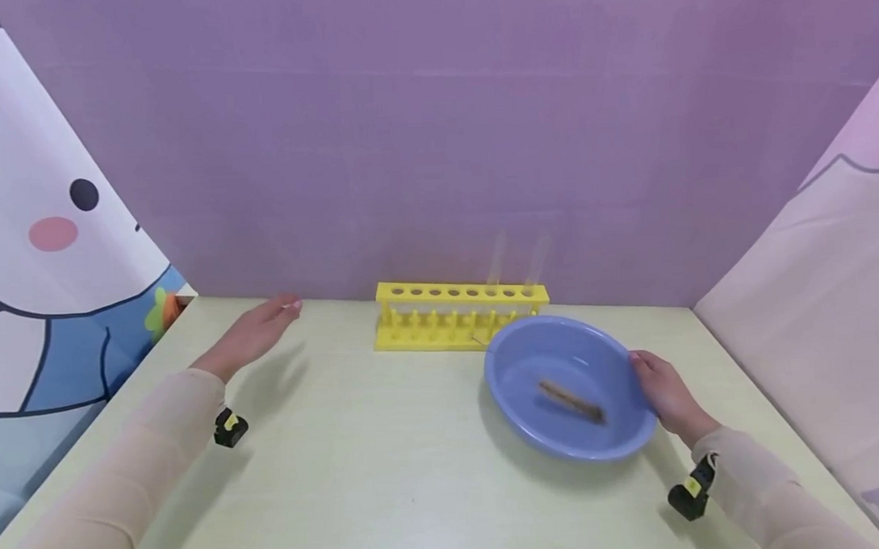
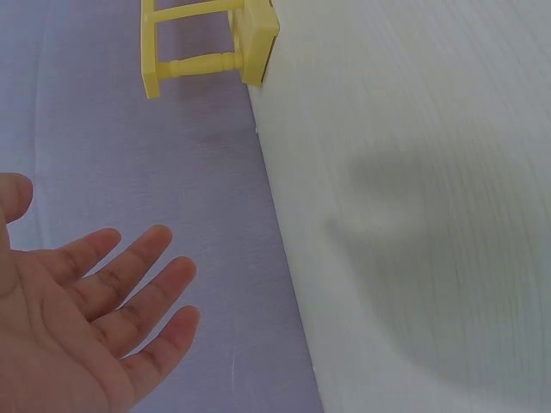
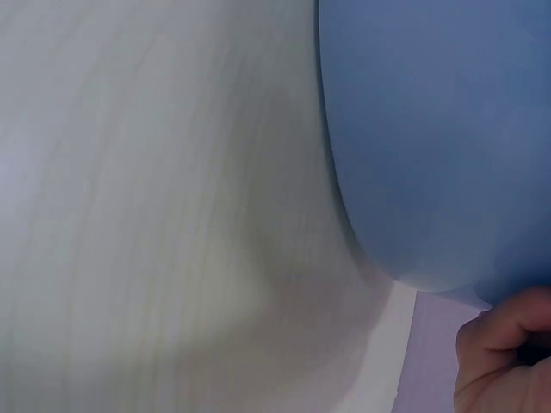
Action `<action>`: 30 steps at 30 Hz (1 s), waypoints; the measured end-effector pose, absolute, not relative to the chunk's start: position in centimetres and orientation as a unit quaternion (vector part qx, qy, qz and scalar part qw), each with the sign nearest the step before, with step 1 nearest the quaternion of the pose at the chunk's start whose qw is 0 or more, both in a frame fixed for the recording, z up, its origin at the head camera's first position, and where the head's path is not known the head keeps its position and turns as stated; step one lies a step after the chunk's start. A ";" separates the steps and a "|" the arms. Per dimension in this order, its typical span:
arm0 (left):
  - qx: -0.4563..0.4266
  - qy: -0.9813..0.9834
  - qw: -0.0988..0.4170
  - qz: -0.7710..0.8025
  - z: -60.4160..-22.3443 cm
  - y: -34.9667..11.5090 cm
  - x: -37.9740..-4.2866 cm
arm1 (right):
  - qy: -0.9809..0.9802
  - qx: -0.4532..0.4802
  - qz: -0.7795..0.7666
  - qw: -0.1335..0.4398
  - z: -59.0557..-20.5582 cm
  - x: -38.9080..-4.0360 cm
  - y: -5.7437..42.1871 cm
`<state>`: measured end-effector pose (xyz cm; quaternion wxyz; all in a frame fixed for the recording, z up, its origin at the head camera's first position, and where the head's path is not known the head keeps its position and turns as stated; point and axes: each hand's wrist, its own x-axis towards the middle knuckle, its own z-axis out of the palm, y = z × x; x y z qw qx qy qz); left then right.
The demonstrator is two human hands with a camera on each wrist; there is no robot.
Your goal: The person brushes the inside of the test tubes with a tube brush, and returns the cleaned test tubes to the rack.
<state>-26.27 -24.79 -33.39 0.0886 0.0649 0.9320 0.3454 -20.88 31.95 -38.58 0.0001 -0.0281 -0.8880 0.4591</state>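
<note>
My right hand (image 1: 665, 392) grips the right rim of a blue plastic basin (image 1: 539, 428), its fingers curled under the edge in the right wrist view. Inside the basin lies a short brown stick-like thing (image 1: 571, 401), blurred, so its kind is unclear. The basin (image 3: 439, 146) is tilted, and its shadow falls on the table. My left hand (image 1: 256, 333) hovers above the table's left side, holding nothing. In the left wrist view that hand (image 2: 95, 318) has its palm showing and its fingers loosely extended.
Behind the basin, a yellow test tube rack (image 1: 427, 339) stands near the table's back edge, partly hidden by it. Two clear test tubes (image 1: 496, 260) rise from its right end. A purple cloth (image 1: 435, 145) hangs behind the pale wooden table (image 1: 358, 455).
</note>
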 end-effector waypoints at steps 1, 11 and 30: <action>0.065 0.932 0.088 0.345 -33.3 -24.7 -26.3 | -0.885 -0.031 0.464 0.002 -38.6 -20.9 31.8; 0.077 0.929 0.075 0.354 -33.3 -24.4 -26.2 | -0.879 -0.060 0.473 0.011 -38.6 -21.7 29.9; 0.070 0.918 0.088 0.380 -33.9 -23.7 -25.8 | -0.859 -0.056 0.508 -0.015 -38.3 -22.3 26.8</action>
